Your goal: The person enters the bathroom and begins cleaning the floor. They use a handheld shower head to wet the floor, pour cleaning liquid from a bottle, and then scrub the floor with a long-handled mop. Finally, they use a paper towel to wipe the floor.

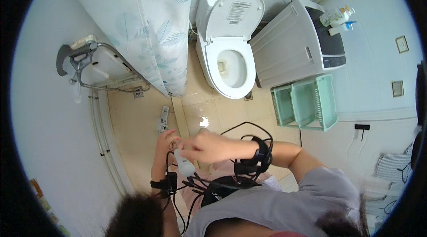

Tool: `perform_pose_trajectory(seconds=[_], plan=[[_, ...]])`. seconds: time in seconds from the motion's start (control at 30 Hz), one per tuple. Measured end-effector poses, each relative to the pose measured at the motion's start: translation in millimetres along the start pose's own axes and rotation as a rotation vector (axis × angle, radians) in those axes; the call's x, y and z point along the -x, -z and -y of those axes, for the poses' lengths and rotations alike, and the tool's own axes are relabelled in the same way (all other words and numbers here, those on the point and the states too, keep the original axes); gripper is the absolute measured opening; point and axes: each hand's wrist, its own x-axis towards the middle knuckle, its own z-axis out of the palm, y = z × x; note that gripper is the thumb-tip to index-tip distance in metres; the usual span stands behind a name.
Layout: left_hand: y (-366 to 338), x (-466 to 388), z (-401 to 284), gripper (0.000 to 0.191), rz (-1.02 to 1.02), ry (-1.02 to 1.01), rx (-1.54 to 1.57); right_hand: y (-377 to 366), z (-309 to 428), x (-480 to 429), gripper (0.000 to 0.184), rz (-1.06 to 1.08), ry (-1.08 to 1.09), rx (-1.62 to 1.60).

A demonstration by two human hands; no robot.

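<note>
In front of my body a white cylindrical tube (185, 166) slants down from between my hands, its rounded end towards me. My right hand (208, 146) is curled, slightly blurred, with its thumb and fingertips at the tube's upper end. Close beside it on the left, my left hand (165, 142) has bent fingers around a small see-through piece (174, 145). Overlap of the fingers hides how firmly the left one grips. Both wrists wear black straps with cables. Beyond the hands, a narrow silvery item (163, 116) lies on the tiled floor (230, 113).
A toilet (233, 93) with its lid raised stands ahead. To its right are a top-loading washing machine (287, 46) with bottles (338, 20) on top and a green plastic rack (328, 103). On the left hang a shower curtain (160, 30) and a shower hose (116, 89). Pipes run along the left wall.
</note>
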Motion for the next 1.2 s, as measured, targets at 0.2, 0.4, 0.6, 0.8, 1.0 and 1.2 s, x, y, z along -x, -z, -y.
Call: perform_pose_trajectory(seconds=[0.2,0.4,0.6,0.8,1.0,1.2], plan=[[38.5,18.4,-26.3,0.013,-0.188,0.324,0.188,123.2,-22.6,53.8,0.023,-0.928,0.075,0.327],[65.1,20.2,-31.5,0.018,-0.78,0.538,-0.06,268.5,-54.4,125.9,0.023,-1.471,0.009,0.236],[58.1,-23.1,-53.7,0.034,-1.179,0.876,0.379,418.7,-127.0,94.5,0.024,-1.42,0.011,0.369],[72.9,-91.8,-65.7,0.037,-1.191,0.909,0.337,543.1,-196.5,13.4,0.029,-1.151,0.092,0.605],[65.7,-79.9,-51.9,0.03,-1.148,0.975,0.34,574.4,-266.0,-92.7,0.03,-1.009,-0.051,0.658],[62.7,-51.6,-31.7,0.03,-1.204,1.023,0.206,594.6,-278.5,-160.7,0.049,-0.948,-0.318,0.792]])
